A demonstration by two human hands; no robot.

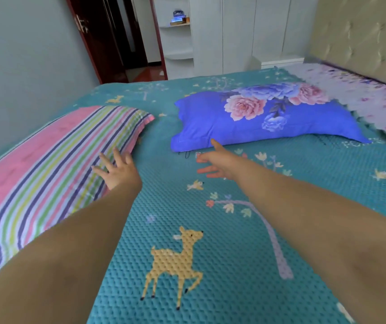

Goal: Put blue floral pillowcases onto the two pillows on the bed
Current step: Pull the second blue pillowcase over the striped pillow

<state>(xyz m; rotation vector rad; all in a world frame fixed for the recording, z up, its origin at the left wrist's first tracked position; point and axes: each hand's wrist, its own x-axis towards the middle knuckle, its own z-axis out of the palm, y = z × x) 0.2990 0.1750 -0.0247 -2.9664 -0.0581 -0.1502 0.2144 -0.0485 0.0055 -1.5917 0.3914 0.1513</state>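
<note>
The bedspread (245, 265) is teal with a quilted dot texture, printed with tan deer, pale birds and a lilac tree. Left of it lies a pillow (47, 169) in pink with stripes of navy, green, white and lilac. The other pillow (257, 118) is bright blue with pink and blue peonies.

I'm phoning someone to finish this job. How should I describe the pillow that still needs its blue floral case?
Start at the teal deer-print bedspread. Two pillows lie on it; take the one toward the grey wall and dark doorway, where the left hand rests. It is the striped pillow, pink with green, navy and white stripes, unlike the blue pillow with pink flowers beside it.
</note>
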